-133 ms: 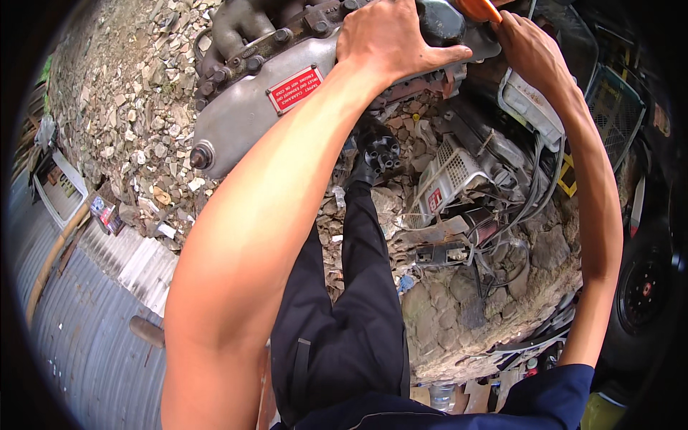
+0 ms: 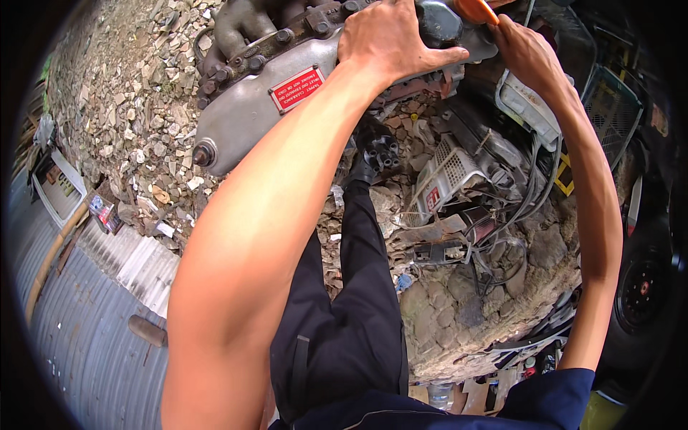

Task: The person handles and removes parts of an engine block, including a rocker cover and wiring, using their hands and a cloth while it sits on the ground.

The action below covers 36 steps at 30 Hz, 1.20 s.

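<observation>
Grey metal cover (image 2: 229, 129): task piece, upper middle of the view, on top of the engine (image 2: 244, 25); bolt (image 2: 204, 153) at its near left end, red plate (image 2: 297, 89) on its face.
Left hand (image 2: 383, 41): ours, over the cover, back of the hand up. Thumb spread wide toward the right. Fingertips run off the top edge, so we can't tell if they grip anything.
Black cap (image 2: 439, 27): just beyond our left thumb, rounded.
Orange piece (image 2: 476, 10): top edge, right of the cap, partly cut off.
Right hand (image 2: 530, 50): ours, fingers curled at the tapered end of the orange piece; we can't tell whether they're closed on it.
Gravel (image 2: 136, 115): left of the engine, above a corrugated sheet (image 2: 93, 322).
Right-side clutter: pale grille (image 2: 446, 179) below the engine, cables (image 2: 527, 208) beside it, yellow part (image 2: 565, 175) near our right forearm.
Wheel (image 2: 638, 290): far right, dark.
</observation>
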{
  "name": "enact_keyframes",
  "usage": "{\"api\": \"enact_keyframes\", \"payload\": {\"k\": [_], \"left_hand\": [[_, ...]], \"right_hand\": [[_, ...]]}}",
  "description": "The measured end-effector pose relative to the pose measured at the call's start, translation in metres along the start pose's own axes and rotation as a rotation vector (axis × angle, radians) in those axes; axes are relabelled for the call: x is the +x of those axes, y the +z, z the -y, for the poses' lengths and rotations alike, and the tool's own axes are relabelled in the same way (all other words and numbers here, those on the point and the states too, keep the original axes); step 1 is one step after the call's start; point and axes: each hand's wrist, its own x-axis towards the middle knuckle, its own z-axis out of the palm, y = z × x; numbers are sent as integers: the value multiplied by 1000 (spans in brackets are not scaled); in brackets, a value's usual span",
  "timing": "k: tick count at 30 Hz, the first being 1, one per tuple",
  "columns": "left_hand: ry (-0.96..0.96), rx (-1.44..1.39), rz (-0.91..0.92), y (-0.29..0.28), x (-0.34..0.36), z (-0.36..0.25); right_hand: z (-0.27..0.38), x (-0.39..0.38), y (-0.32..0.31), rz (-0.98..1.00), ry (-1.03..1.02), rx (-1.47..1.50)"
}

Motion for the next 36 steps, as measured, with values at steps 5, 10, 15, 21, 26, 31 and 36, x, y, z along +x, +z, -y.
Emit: {"api": "enact_keyframes", "payload": {"k": [5,10,15,21,26,31,36], "left_hand": [[28,-15,-74,8,-2,10],[-31,39,-13,1,1,-1],[20,55,-102,7,-2,2],[24,80,-101,17,0,3],[4,121,-101,17,-1,3],[-43,164,-82,18,-3,-4],[-13,133,-49,22,-1,3]], "right_hand": [[18,2,6,-33,174,77],[35,-1,13,-96,465,158],[23,-25,-1,-130,524,501],[18,-33,-2,-254,268,308],[19,4,-34,77,49,71],[10,18,-28,100,-9,26],[5,20,-29,164,-25,73]]}}
